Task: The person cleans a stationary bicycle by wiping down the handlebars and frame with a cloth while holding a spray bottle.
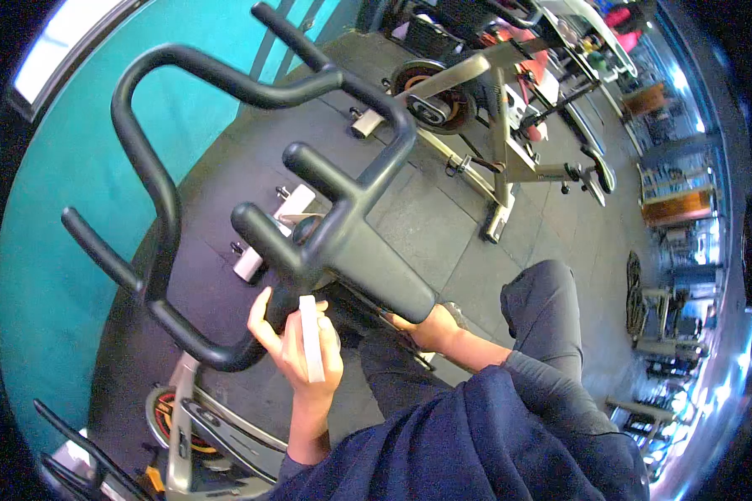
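In front of me is the black handlebar [169, 179] of an exercise bike, with curved grips, two short prongs and a flat tapering pad [376, 265]. My left hand [297, 355] is just below the base of the prongs, palm up. It holds a thin, pale, flat block [311, 341] on edge, with the index finger and thumb side spread away from it. My right hand [434, 331] is at the near end of the pad, its fingers curled in under it and partly hidden. A small greyish patch shows beside that hand; I cannot tell what it grips.
Another exercise bike [497, 125] stands ahead to the right, and part of one [180, 426] is at lower left. A teal wall [50, 242] runs along the left. Dark floor tiles [418, 217] lie below. Gym machines [664, 313] line the far right. My knee [543, 305] is bent beside the bike.
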`<move>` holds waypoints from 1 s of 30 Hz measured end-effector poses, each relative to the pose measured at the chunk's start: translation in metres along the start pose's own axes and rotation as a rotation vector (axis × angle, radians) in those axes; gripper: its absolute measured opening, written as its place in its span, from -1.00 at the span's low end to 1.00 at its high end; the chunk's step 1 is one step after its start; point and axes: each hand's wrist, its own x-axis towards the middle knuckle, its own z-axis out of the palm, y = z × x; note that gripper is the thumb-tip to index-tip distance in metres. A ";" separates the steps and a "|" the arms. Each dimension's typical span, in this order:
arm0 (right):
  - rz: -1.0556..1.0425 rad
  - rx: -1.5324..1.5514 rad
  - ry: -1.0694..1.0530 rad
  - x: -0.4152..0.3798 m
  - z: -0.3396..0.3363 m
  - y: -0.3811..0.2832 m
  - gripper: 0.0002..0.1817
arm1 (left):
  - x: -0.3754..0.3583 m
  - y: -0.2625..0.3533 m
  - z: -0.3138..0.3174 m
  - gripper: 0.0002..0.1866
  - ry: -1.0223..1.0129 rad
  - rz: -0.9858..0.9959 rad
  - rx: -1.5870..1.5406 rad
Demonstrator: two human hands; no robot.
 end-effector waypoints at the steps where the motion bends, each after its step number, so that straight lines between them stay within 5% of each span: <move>1: 0.020 0.133 0.182 -0.006 0.005 0.005 -0.42 | 0.001 0.007 0.001 -0.77 -0.002 0.018 0.017; 3: 0.006 0.294 0.348 0.012 0.021 -0.002 -0.43 | 0.000 -0.005 -0.002 -0.74 -0.016 0.019 0.073; 5: -0.099 0.050 0.214 0.018 0.027 0.008 -0.49 | -0.001 -0.004 0.005 -0.80 0.058 0.046 0.086; 7: 0.044 0.218 0.137 0.014 0.019 0.005 -0.56 | -0.001 -0.003 0.007 -0.76 0.056 0.065 0.139; 9: -0.101 -0.028 0.308 0.004 0.000 0.002 -0.65 | -0.004 -0.007 0.011 -0.74 0.084 0.042 0.128; 13: -0.182 -0.079 0.316 0.011 0.002 0.008 -0.71 | -0.009 -0.002 0.020 -0.68 0.193 -0.160 -0.030; 14: -0.170 -0.052 0.530 0.012 0.009 0.006 -0.69 | -0.011 -0.003 0.019 -0.69 0.185 -0.198 -0.062; 17: -0.213 0.013 0.606 0.019 0.019 0.008 -0.68 | -0.013 -0.011 0.017 -0.70 0.162 -0.189 -0.070; 30: -0.124 -0.077 0.523 0.021 0.013 -0.001 -0.54 | -0.013 -0.010 0.023 -0.65 0.245 -0.230 -0.176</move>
